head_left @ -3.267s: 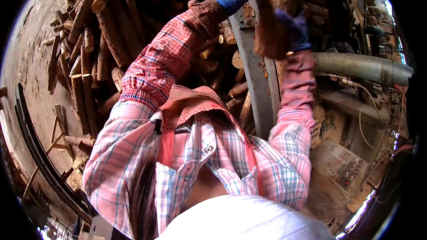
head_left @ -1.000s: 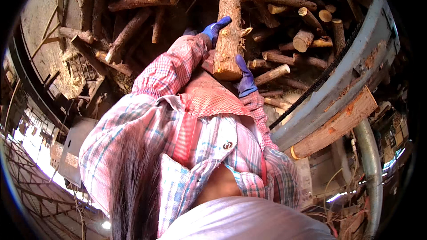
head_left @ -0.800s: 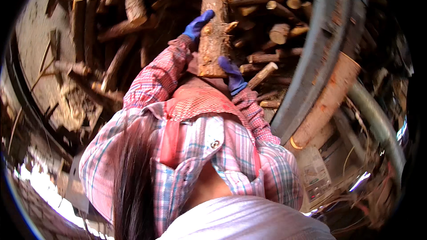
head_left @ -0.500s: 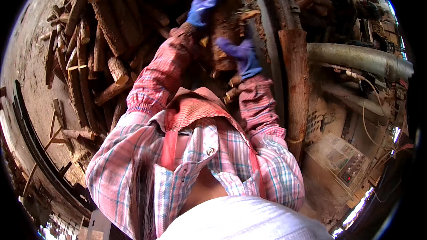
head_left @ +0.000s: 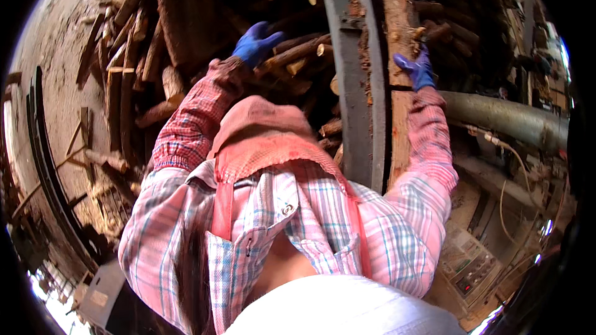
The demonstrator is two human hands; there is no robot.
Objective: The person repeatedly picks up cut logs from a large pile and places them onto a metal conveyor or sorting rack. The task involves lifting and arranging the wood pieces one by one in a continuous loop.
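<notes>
A long rough log point(head_left: 392, 18) lies lengthwise in a grey metal channel point(head_left: 346, 93) ahead of me. My right hand point(head_left: 417, 69), in a blue glove, is on the log's right side with its fingers curled against the bark. My left hand point(head_left: 254, 43), also in a blue glove, is raised with fingers spread and holds nothing. It hovers over a pile of cut logs point(head_left: 162, 43) to the left of the channel. Both arms wear pink plaid sleeves.
The log pile spreads left onto a dusty floor with loose sticks point(head_left: 99, 161). A dark curved rail point(head_left: 46, 167) runs along the far left. A thick grey pipe point(head_left: 503, 118) and a control box point(head_left: 472, 263) with cables sit to the right.
Both hands carried the log from the pile over to the metal channel. The left hand has let go and moved left; the right hand stays on the log.
</notes>
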